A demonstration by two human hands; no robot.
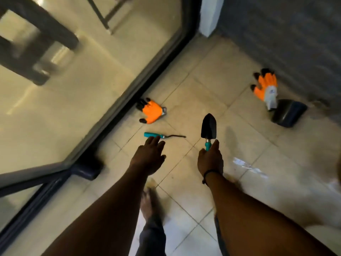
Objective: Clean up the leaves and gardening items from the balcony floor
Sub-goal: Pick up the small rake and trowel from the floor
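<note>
Tiled floor point(212, 85), trowel point(208, 129) in right hand point(210, 159)

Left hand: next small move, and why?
Probably close the left hand around the teal handle of the hand rake. Its straight fingers reach just over that handle, the rake lies on the tiled floor, and the right hand already holds the trowel.

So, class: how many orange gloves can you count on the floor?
2. One glove lies by the door frame; the other lies near the wall, beside the black pot. More may be out of view.
</note>
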